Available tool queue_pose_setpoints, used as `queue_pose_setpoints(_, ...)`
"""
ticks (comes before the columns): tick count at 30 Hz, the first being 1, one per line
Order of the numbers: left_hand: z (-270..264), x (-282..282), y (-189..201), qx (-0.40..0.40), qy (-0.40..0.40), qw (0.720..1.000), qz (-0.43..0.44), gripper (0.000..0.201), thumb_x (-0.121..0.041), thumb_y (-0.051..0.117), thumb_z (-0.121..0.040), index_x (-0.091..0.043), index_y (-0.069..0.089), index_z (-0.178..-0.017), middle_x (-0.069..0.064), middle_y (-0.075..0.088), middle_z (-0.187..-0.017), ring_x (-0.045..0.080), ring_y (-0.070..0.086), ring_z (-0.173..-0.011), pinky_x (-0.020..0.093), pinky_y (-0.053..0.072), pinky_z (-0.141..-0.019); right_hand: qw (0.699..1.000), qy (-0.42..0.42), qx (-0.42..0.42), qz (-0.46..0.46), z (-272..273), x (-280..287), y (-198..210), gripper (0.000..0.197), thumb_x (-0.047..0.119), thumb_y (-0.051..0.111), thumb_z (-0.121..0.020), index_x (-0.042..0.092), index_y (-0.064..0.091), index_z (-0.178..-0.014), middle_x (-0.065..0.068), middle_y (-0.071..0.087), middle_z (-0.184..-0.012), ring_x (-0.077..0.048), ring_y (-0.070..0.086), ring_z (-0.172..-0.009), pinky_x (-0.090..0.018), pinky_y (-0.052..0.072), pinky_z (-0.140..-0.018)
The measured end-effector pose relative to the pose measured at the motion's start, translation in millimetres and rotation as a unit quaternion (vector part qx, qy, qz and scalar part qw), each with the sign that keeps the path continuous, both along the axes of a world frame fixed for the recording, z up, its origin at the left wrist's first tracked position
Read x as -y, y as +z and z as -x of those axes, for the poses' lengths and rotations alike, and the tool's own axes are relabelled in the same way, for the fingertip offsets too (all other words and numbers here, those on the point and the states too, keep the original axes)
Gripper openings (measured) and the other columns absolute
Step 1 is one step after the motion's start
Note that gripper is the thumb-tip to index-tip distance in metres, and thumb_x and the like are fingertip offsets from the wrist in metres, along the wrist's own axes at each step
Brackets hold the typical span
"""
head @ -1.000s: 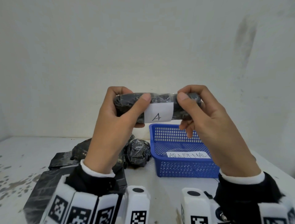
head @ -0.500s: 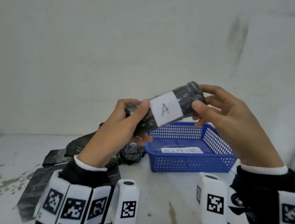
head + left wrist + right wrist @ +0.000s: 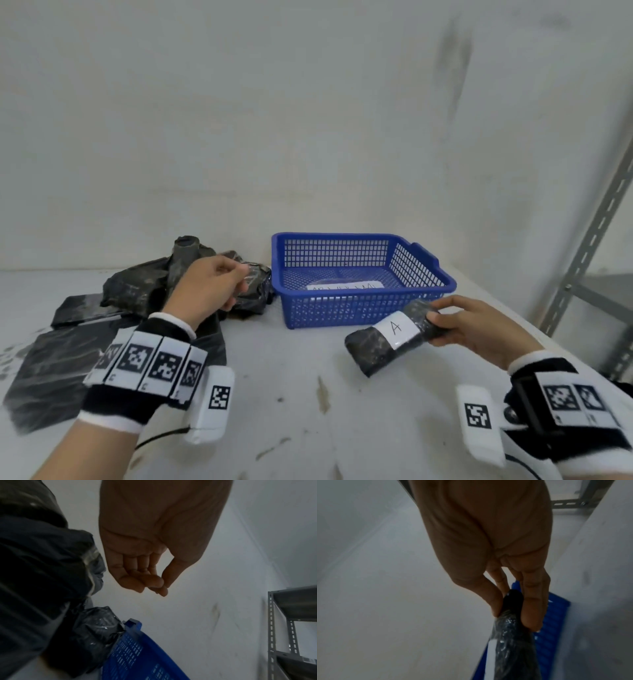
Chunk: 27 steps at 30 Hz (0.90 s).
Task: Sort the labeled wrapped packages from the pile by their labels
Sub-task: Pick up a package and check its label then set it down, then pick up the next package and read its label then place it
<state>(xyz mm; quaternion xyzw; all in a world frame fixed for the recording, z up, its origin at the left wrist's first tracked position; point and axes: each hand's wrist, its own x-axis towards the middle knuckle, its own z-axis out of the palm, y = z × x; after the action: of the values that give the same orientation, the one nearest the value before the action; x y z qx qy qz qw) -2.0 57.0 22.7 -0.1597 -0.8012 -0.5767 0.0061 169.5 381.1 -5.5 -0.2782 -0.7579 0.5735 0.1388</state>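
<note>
A person's right hand (image 3: 469, 325) grips one end of a dark wrapped roll (image 3: 394, 337), thumb on top and fingers curled beneath, holding it low over the white table (image 3: 291, 377), just in front of the blue basket (image 3: 359, 308) and to its right. A white label (image 3: 397, 329) marked "A" wraps the roll's middle and faces up. The roll looks firm enough to keep its shape while held by one end, and probably light, since a fingertip hold carries it; the glossy film over it may be slippery, so a grip round the body near the label would likely be surer than a pinch at the tip. The left hand (image 3: 215, 284) hangs over the pile (image 3: 147, 284) of black wrapped packages at the left, fingers loosely curled and holding nothing, as the left wrist view shows. One crinkled package (image 3: 96, 626) lies against the basket's left wall. The basket is a shallow mesh tray standing against the back wall; inside lies a white paper slip (image 3: 344, 287) with handwriting too blurred to read, over something dark that cannot be made out. A grey metal shelf frame (image 3: 589, 240) stands at the far right.
</note>
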Motion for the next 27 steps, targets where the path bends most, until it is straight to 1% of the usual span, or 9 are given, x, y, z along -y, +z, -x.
queue_pose_setpoints(4, -8, 14, -7, 0.026, 0.002, 0.999, 0.021, 0.014, -0.017, 0.057, -0.096, -0.008, 0.065, -0.089, 0.006, 0.066, -0.070, 0.018, 0.051, -0.052, 0.029, 0.047, -0.055, 0.997, -0.076, 0.031, -0.002, 7, -18, -26, 0.018, -0.004, 0.059, -0.095, -0.007, 0.057, -0.112, -0.029, 0.062, -0.113, -0.037, 0.066, -0.092, -0.035, 0.057, -0.070)
queue_pose_setpoints(7, -13, 31, -14, 0.022, 0.024, 0.999, 0.030, 0.013, -0.017, 0.057, -0.096, -0.007, 0.065, -0.092, 0.008, 0.066, -0.078, 0.019, 0.053, -0.057, 0.028, 0.048, -0.058, 0.992, -0.101, 0.066, -0.039, 12, -30, -45, 0.018, 0.000, 0.063, -0.094, -0.009, 0.061, -0.109, -0.023, 0.065, -0.110, -0.029, 0.064, -0.087, -0.026, 0.056, -0.071)
queue_pose_setpoints(10, -12, 51, -22, -0.011, 0.106, 0.994, 0.031, 0.010, -0.019, 0.060, -0.094, -0.009, 0.064, -0.094, 0.008, 0.064, -0.088, 0.021, 0.058, -0.073, 0.033, 0.050, -0.067, 0.990, -0.132, 0.047, -0.017, 16, -34, -52, 0.024, 0.008, 0.069, -0.092, -0.004, 0.064, -0.112, -0.021, 0.066, -0.112, -0.033, 0.065, -0.090, -0.044, 0.055, -0.088)
queue_pose_setpoints(13, -12, 64, -25, -0.030, 0.190, 0.981, 0.009, 0.017, -0.022, 0.062, -0.092, -0.009, 0.056, -0.102, 0.004, 0.057, -0.090, 0.021, 0.055, -0.084, 0.030, 0.042, -0.070, 0.981, -0.166, 0.051, -0.081, 16, -34, -49, 0.019, 0.016, 0.071, -0.091, 0.003, 0.069, -0.106, -0.016, 0.067, -0.100, -0.029, 0.059, -0.077, -0.041, 0.051, -0.082)
queue_pose_setpoints(18, -1, 75, -26, 0.007, 0.202, 0.979, 0.025, 0.044, -0.038, 0.065, -0.089, -0.007, 0.048, -0.114, 0.010, 0.055, -0.111, 0.025, 0.055, -0.104, 0.034, 0.041, -0.085, 0.980, -0.165, 0.067, -0.088, 14, -28, -46, 0.022, 0.022, 0.073, -0.090, 0.003, 0.070, -0.100, -0.018, 0.069, -0.099, -0.034, 0.060, -0.078, -0.048, 0.052, -0.092)
queue_pose_setpoints(21, 4, 69, -27, 0.004, 0.186, 0.979, 0.079, 0.061, -0.056, 0.063, -0.083, -0.010, 0.050, -0.121, 0.009, 0.056, -0.121, 0.028, 0.054, -0.112, 0.036, 0.042, -0.090, 0.979, -0.165, 0.069, -0.098, 12, -25, -44, 0.023, 0.027, 0.073, -0.090, 0.006, 0.068, -0.098, -0.015, 0.066, -0.099, -0.034, 0.061, -0.082, -0.047, 0.052, -0.095)
queue_pose_setpoints(24, 4, 60, -29, 0.002, 0.176, 0.966, 0.189, 0.083, -0.076, 0.061, -0.070, -0.019, 0.048, -0.129, 0.013, 0.048, -0.135, 0.031, 0.048, -0.124, 0.043, 0.043, -0.098, 0.976, -0.164, 0.094, -0.105, 14, -26, -44, 0.030, 0.032, 0.070, -0.092, 0.002, 0.067, -0.092, -0.014, 0.066, -0.089, -0.034, 0.061, -0.083, -0.050, 0.051, -0.098)
queue_pose_setpoints(25, 4, 58, -29, 0.015, 0.175, 0.959, 0.220, 0.085, -0.076, 0.063, -0.068, -0.022, 0.047, -0.132, 0.016, 0.042, -0.141, 0.034, 0.044, -0.128, 0.046, 0.042, -0.100, 0.976, -0.159, 0.102, -0.108, 14, -27, -44, 0.035, 0.035, 0.069, -0.092, 0.000, 0.067, -0.091, -0.013, 0.065, -0.083, -0.034, 0.060, -0.082, -0.050, 0.051, -0.098)
queue_pose_setpoints(27, 4, 56, -30, 0.031, 0.167, 0.951, 0.259, 0.080, -0.066, 0.068, -0.073, -0.024, 0.044, -0.137, 0.020, 0.034, -0.146, 0.037, 0.040, -0.131, 0.047, 0.040, -0.103, 0.976, -0.147, 0.124, -0.105, 14, -28, -40, 0.049, 0.041, 0.068, -0.092, -0.006, 0.065, -0.103, -0.015, 0.062, -0.080, -0.033, 0.059, -0.078, -0.047, 0.052, -0.092)
